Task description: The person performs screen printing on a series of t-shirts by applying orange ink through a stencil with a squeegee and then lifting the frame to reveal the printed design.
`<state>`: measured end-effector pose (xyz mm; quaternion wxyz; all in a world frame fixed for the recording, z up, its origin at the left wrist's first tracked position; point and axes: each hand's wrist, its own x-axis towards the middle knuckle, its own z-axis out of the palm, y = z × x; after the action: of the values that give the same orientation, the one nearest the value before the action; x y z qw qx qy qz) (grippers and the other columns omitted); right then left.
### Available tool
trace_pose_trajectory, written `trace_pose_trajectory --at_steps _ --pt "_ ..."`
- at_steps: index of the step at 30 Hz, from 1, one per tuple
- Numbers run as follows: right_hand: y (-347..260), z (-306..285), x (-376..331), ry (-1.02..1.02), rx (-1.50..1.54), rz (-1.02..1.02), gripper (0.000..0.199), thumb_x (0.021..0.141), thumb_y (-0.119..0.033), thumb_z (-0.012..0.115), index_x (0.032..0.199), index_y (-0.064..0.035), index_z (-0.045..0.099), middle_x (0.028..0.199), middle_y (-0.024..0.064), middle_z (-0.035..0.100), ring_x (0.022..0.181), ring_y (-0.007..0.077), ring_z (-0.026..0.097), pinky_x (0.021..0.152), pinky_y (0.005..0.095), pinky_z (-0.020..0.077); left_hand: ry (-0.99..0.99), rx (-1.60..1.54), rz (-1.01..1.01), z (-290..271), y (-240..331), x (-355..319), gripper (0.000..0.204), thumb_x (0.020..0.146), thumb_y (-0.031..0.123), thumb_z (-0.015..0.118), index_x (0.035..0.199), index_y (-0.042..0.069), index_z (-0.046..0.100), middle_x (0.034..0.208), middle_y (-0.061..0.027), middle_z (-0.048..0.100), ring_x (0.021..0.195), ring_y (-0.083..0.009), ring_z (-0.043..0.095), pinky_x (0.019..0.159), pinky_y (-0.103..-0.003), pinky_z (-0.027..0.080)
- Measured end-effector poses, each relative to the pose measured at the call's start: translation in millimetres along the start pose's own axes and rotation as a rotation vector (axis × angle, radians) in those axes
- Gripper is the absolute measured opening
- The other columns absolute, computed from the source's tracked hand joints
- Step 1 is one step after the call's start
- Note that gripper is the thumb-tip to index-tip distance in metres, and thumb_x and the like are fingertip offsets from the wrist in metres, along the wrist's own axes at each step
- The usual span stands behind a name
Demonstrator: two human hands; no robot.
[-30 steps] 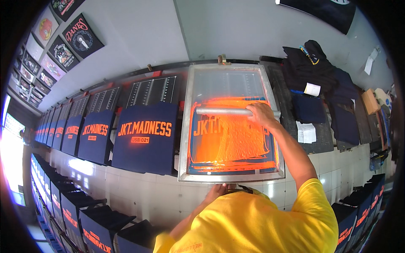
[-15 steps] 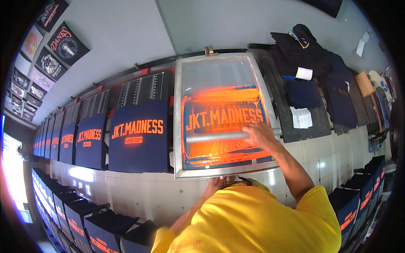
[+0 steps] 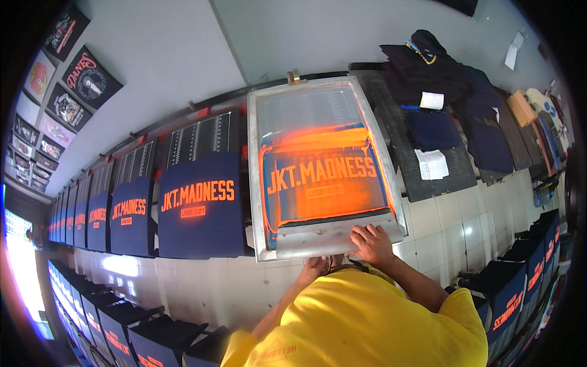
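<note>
Grey walls [image 3: 162, 52] and a pale tiled floor [image 3: 428, 211] here, with a long row of print boards running off to the left. So, the hands: right hand [image 3: 372, 243] has its fingers curled over the right end of a silver squeegee [image 3: 315, 240], gripping it. Left hand [image 3: 315, 267] is down at the belly, just past the near edge of the frame and partly hidden, so I can't tell if it's holding anything or just curled up.

Squeegee's at the near end of the metal screen frame [image 3: 254, 171], lying across most of its width, dark blade edge facing away from the wearer. Farther up the mesh sits a thick band of orange ink [image 3: 318, 139], with orange block lettering below it. Just left is a navy shirt [image 3: 200, 229] with a similar orange print, and more like it beyond. Over to the right: a dark garment pile [image 3: 422, 79] and a creased white paper [image 3: 432, 164]. Posters [image 3: 92, 76] hang upper left.
</note>
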<state>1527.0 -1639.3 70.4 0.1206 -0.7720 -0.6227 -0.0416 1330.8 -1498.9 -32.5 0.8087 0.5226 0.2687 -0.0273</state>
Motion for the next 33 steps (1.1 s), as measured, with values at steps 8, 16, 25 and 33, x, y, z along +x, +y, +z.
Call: trace_pose_trajectory --at_steps 8,16,25,33 --pt "-6 2 -10 -0.023 0.086 0.044 0.058 0.069 -0.048 0.076 0.109 -0.0084 0.061 0.117 0.0047 0.055 0.097 0.0243 0.051 0.076 0.0397 0.0434 -0.090 -0.176 -0.101 -2 10 -2 0.021 0.102 0.022 0.046 0.089 0.008 0.055 0.065 0.0019 0.041 0.055 -0.0085 0.036 0.051 -0.026 0.031" --pt "69 -8 -14 0.402 0.236 0.467 0.031 0.085 -0.018 0.066 0.110 -0.0017 0.058 0.111 0.0176 0.060 0.103 0.0371 0.056 0.089 0.0451 0.0448 -0.021 0.460 -0.077 -26 86 -66 0.023 0.100 0.018 0.048 0.100 0.001 0.064 0.064 0.0020 0.045 0.058 -0.0068 0.040 0.051 -0.022 0.033" --pt "133 58 -46 0.366 0.552 0.970 0.026 0.094 -0.015 0.053 0.115 -0.0002 0.060 0.106 0.0191 0.065 0.097 0.0332 0.063 0.085 0.0358 0.0487 0.797 0.376 0.268 -122 120 -55 0.025 0.096 0.018 0.049 0.108 0.000 0.062 0.079 -0.0077 0.063 0.070 -0.0155 0.062 0.060 -0.030 0.048" --pt "146 76 -43 0.510 0.726 0.987 0.018 0.089 -0.003 0.059 0.104 0.0049 0.064 0.095 0.0115 0.066 0.087 0.0179 0.061 0.078 0.0277 0.0473 0.699 0.839 0.254 -175 61 -20 0.025 0.088 0.013 0.052 0.103 0.000 0.067 0.092 -0.0226 0.066 0.085 -0.0383 0.065 0.073 -0.041 0.050"
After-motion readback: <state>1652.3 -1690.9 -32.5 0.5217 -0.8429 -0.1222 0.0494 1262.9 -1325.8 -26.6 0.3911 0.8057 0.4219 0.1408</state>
